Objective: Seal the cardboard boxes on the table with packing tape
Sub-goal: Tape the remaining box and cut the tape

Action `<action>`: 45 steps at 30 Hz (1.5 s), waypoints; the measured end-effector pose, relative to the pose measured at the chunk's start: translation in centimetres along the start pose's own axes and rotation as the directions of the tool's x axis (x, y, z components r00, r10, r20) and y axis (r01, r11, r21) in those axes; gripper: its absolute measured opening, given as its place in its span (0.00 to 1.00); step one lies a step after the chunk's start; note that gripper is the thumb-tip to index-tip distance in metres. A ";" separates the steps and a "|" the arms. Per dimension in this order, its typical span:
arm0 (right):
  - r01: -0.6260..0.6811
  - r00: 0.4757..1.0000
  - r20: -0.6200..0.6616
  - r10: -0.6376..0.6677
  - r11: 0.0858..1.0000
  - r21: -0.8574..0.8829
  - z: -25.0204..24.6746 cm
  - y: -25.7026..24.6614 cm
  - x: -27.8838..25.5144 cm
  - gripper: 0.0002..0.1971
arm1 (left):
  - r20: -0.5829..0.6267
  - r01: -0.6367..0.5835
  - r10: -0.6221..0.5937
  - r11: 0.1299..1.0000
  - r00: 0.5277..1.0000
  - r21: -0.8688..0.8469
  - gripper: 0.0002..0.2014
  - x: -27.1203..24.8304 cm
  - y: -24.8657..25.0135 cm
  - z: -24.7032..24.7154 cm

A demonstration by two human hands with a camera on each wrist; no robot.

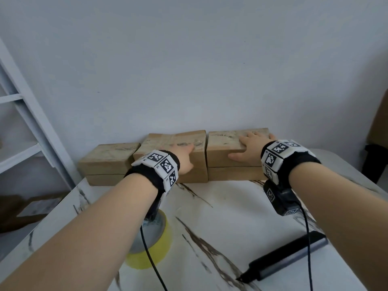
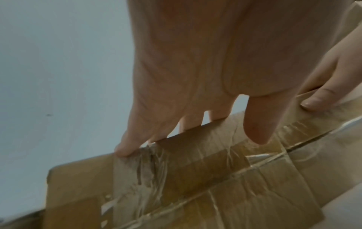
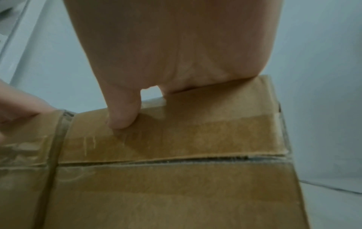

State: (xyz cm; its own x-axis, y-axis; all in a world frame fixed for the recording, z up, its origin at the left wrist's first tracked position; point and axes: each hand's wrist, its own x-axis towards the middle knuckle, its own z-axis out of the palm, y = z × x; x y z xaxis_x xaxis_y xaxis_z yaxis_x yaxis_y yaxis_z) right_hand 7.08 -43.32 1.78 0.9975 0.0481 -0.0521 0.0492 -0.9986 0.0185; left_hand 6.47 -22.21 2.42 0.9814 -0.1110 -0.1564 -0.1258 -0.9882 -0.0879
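Three brown cardboard boxes stand in a row against the wall. My left hand (image 1: 184, 158) lies on the middle box (image 1: 168, 143), fingers straight on its wrinkled clear tape (image 2: 149, 170), thumb on the front face. My right hand (image 1: 249, 148) lies flat and spread on top of the right box (image 1: 222, 171), thumb over the front edge. In the right wrist view that box (image 3: 176, 193) shows a horizontal flap seam (image 3: 176, 159) across its front. The smaller left box (image 1: 107, 162) is untouched. A yellowish tape roll (image 1: 153, 246) lies on the table, partly hidden under my left forearm.
A black and grey pen-like tool (image 1: 289, 255) lies on the marble table (image 1: 220, 217) at the front right. White shelving (image 1: 25, 114) stands at the left, a dark object (image 1: 375, 160) beyond the table's right edge. Wrist camera cables hang over the table.
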 end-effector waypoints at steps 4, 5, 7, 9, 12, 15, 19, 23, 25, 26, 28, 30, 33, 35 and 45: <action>-0.005 1.000 -0.014 0.005 1.000 -0.030 0.4 0.3 0.8 0.40 | -0.001 0.003 -0.003 1.000 1.000 0.015 0.31 0.1 0.1 0.1; -0.018 1.000 -0.015 0.017 0.999 -0.043 0.4 0.3 0.7 0.41 | 0.005 0.003 -0.003 1.000 1.000 0.005 0.31 0.0 0.1 0.1; -0.034 0.999 -0.010 0.033 0.996 -0.078 0.3 0.2 0.3 0.44 | 0.018 0.006 -0.005 0.999 1.000 -0.037 0.33 -0.5 0.3 -0.3; -0.024 1.000 -0.005 0.024 0.994 -0.110 -0.2 -0.2 -0.5 0.47 | -0.009 0.005 -0.005 0.996 1.000 -0.084 0.31 -1.2 0.4 -0.9; -0.034 0.999 -0.008 0.034 0.998 -0.045 -1.4 -1.0 -1.7 0.48 | -0.121 0.012 -0.026 0.993 0.992 -0.116 0.25 -2.9 0.3 -1.9; 0.026 1.000 0.015 -0.026 0.999 -0.029 -2.5 -1.7 -4.3 0.37 | -0.181 -0.039 0.011 0.988 0.983 -0.150 0.24 -5.5 1.0 -2.4; 0.089 0.994 0.069 -0.080 0.985 -0.147 -3.2 -2.5 -10.1 0.21 | -0.190 -0.142 0.111 0.977 0.976 -0.158 0.20 -9.2 3.2 -2.1; 0.156 0.930 0.359 -0.083 0.971 -0.181 -2.4 -3.4 -15.1 0.23 | -0.153 -0.199 0.171 0.960 0.973 -0.199 0.23 -12.3 5.0 -1.1; 0.211 0.880 0.473 -0.047 0.930 -0.300 -1.2 -4.1 -17.0 0.26 | -0.133 -0.228 0.201 0.945 0.970 -0.234 0.25 -13.8 5.8 -0.8; 0.238 0.865 0.500 -0.033 0.906 -0.351 -0.5 -4.3 -17.7 0.27 | -0.127 -0.241 0.216 0.941 0.968 -0.237 0.25 -14.4 6.1 -0.6; 0.255 0.863 0.505 -0.018 0.879 -0.403 0.6 -4.4 -18.3 0.27 | -0.114 -0.248 0.228 0.942 0.967 -0.226 0.25 -15.4 6.5 -0.2; 0.232 0.881 0.472 -0.010 0.880 -0.414 1.6 -4.0 -18.7 0.26 | -0.105 -0.247 0.228 0.943 0.968 -0.223 0.25 -16.1 6.5 0.0; 0.192 0.920 0.388 -0.044 0.917 -0.350 2.8 -3.0 -18.8 0.19 | -0.099 -0.241 0.224 0.944 0.970 -0.226 0.25 -16.7 6.3 0.4; 0.157 0.951 0.300 -0.079 0.957 -0.246 2.8 -2.6 -19.0 0.11 | -0.101 -0.234 0.217 0.946 0.971 -0.222 0.25 -16.8 5.9 0.6; 0.001 0.998 0.062 -0.010 0.991 0.136 2.3 -3.9 -17.0 0.15 | -0.030 0.103 -0.105 0.992 0.994 -0.066 0.40 -16.2 1.1 3.1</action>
State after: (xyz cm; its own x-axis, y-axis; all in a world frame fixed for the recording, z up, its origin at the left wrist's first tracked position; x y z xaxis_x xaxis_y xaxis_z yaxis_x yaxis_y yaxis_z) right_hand -10.19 -40.26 0.25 0.9918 0.0567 -0.1144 0.0431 -0.9921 -0.1176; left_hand -10.00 -21.19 1.79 0.9931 -0.0097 -0.1168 -0.0143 -0.9992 -0.0383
